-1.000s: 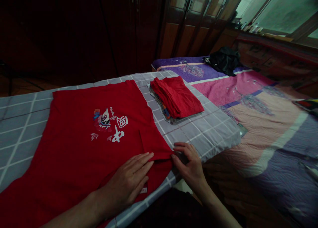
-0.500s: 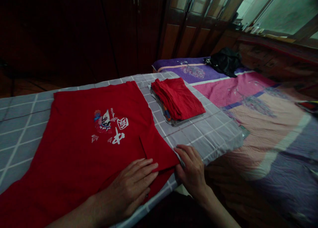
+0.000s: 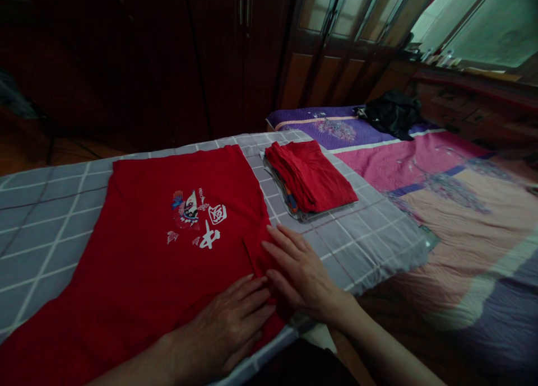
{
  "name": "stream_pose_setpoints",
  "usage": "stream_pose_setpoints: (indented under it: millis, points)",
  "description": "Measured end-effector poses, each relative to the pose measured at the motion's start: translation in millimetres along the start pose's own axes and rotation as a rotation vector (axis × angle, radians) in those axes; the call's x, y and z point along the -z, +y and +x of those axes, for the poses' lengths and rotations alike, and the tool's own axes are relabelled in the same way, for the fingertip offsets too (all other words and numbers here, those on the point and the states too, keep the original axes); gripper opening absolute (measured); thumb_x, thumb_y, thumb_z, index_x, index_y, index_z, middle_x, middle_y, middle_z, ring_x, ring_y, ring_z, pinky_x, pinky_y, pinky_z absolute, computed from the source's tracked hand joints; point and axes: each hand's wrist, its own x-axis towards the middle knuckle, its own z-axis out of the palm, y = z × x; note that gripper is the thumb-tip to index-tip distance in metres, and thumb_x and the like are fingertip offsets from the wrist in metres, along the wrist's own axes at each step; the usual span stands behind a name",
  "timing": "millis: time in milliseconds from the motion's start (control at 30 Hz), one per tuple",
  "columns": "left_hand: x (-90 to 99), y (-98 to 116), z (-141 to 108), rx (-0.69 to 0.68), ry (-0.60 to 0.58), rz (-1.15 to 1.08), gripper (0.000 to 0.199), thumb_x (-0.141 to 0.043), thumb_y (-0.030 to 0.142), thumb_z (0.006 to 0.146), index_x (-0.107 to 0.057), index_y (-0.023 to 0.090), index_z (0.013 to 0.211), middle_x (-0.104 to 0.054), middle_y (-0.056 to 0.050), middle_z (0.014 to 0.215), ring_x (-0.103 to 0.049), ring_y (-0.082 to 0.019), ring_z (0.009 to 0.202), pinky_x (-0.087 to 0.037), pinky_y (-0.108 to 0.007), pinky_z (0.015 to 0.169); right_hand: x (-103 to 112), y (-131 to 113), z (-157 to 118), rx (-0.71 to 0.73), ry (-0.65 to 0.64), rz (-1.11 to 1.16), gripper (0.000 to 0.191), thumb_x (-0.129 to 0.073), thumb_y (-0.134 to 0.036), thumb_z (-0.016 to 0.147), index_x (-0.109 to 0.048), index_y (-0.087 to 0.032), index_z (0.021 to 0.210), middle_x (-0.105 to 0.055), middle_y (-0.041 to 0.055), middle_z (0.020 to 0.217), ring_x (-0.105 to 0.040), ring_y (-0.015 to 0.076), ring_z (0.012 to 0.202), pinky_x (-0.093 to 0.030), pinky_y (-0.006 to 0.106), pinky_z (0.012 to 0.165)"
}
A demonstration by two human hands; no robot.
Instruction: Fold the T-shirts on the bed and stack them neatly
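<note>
A red T-shirt (image 3: 147,263) with a printed mask figure and white characters lies spread on a grey checked cloth surface. My left hand (image 3: 235,319) rests flat on the shirt's near edge, fingers stretched out and pressing the fabric. Just right of it, my right hand (image 3: 298,271) lies over the folded-in part at the shirt's right side, fingers extended and touching the cloth. The folded edge is partly hidden beneath both hands. Beyond my right hand sits a stack of folded clothes (image 3: 313,176) with a red garment on top.
The grey checked sheet (image 3: 361,246) ends at a rounded right edge. Past it lies a bed with a purple, pink and peach quilt (image 3: 445,207) and a dark crumpled garment (image 3: 393,114). Dark wooden wardrobes (image 3: 227,66) stand behind; small bottles line the windowsill.
My right hand has moved left from the shirt's outer corner and now lies on the folded part, which has been turned inward. My left hand stays on the near edge. The view has shifted slightly.
</note>
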Motion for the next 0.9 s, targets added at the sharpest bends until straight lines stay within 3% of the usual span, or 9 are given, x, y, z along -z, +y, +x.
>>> stream_pose_setpoints:
  millis: [67, 133, 233, 333, 500, 633, 767, 833, 900]
  points:
    - [1.0, 1, 1, -0.001, 0.004, -0.001, 0.046, -0.051, 0.012, 0.084, -0.05, 0.016, 0.13, -0.05, -0.011, 0.138, -0.038, -0.025, 0.134, -0.037, -0.042, 0.109, -8, 8, 12, 0.006, -0.164, -0.06, 0.053, -0.054, -0.029, 0.087, -0.043, -0.014, 0.137, -0.035, 0.0134, 0.147, -0.025, 0.0288, 0.138, -0.028, 0.053, 0.109]
    - [3.1, 1, 2, 0.006, -0.018, 0.014, 0.043, -0.051, 0.014, 0.084, -0.053, 0.016, 0.127, -0.049, -0.012, 0.139, -0.039, -0.027, 0.133, -0.038, -0.043, 0.108, -13, 16, 17, -0.047, -0.239, -0.102, 0.059, -0.056, -0.035, 0.086, -0.041, -0.013, 0.139, -0.035, 0.0144, 0.147, -0.026, 0.0301, 0.137, -0.027, 0.054, 0.109]
    - [7.1, 1, 2, 0.013, -0.043, 0.001, 0.042, -0.051, 0.015, 0.084, -0.053, 0.017, 0.126, -0.047, -0.011, 0.141, -0.04, -0.027, 0.133, -0.039, -0.044, 0.108, -14, 23, 19, -0.097, -0.164, -0.125, 0.063, -0.055, -0.037, 0.087, -0.037, -0.012, 0.141, -0.029, 0.0172, 0.149, -0.021, 0.029, 0.139, -0.03, 0.052, 0.108]
    - [8.3, 1, 2, 0.006, -0.03, -0.034, 0.038, -0.048, 0.02, 0.089, -0.052, 0.018, 0.126, -0.049, -0.009, 0.14, -0.04, -0.026, 0.132, -0.036, -0.044, 0.11, -20, 26, 26, -0.031, -0.083, -0.168, 0.066, -0.053, -0.039, 0.088, -0.031, -0.01, 0.144, -0.02, 0.0193, 0.152, -0.013, 0.0286, 0.141, -0.026, 0.052, 0.109]
    - [6.4, 4, -1, 0.002, 0.006, 0.015, 0.036, -0.046, 0.027, 0.091, -0.053, 0.017, 0.126, -0.051, -0.009, 0.138, -0.039, -0.026, 0.133, -0.035, -0.042, 0.11, -41, 44, 42, 0.035, -0.108, -0.254, 0.07, -0.047, -0.051, 0.089, -0.034, -0.006, 0.141, -0.028, 0.0218, 0.148, -0.019, 0.0304, 0.14, -0.026, 0.053, 0.109]
    - [32.3, 7, -13, 0.079, 0.037, 0.066, 0.036, -0.047, 0.028, 0.092, -0.054, 0.015, 0.125, -0.056, -0.009, 0.132, -0.046, -0.022, 0.127, -0.031, -0.037, 0.112, -54, 69, 51, 0.068, -0.029, -0.267, 0.074, -0.04, -0.058, 0.089, -0.033, -0.005, 0.141, -0.034, 0.0235, 0.145, -0.025, 0.0335, 0.137, -0.029, 0.054, 0.106]
    - [79.1, 3, -64, 0.437, 0.217, 0.149, 0.037, -0.042, 0.023, 0.095, -0.051, 0.016, 0.13, -0.057, -0.008, 0.132, -0.051, -0.019, 0.123, -0.034, -0.038, 0.11, -56, 62, 62, 0.139, 0.0, -0.216, 0.078, -0.038, -0.061, 0.089, -0.031, -0.006, 0.143, -0.036, 0.0244, 0.144, -0.031, 0.0364, 0.134, -0.032, 0.056, 0.104]
    - [92.0, 0, -106, 0.723, 0.4, 0.178, 0.036, -0.04, 0.025, 0.095, -0.054, 0.017, 0.127, -0.059, -0.007, 0.13, -0.052, -0.019, 0.121, -0.038, -0.036, 0.106, -54, 36, 69, 0.249, -0.003, -0.137, 0.074, -0.04, -0.058, 0.089, -0.027, -0.013, 0.147, -0.032, 0.0192, 0.148, -0.027, 0.0345, 0.136, -0.032, 0.056, 0.105]
    - [91.2, -3, -154, 1.053, 0.61, 0.183, 0.038, -0.04, 0.033, 0.094, -0.058, 0.016, 0.122, -0.061, -0.009, 0.126, -0.055, -0.021, 0.116, -0.04, -0.036, 0.103, -52, 0, 75, 0.388, -0.051, -0.036, 0.071, -0.043, -0.055, 0.089, -0.024, -0.019, 0.148, -0.029, 0.0148, 0.15, -0.024, 0.0318, 0.138, -0.033, 0.055, 0.105]
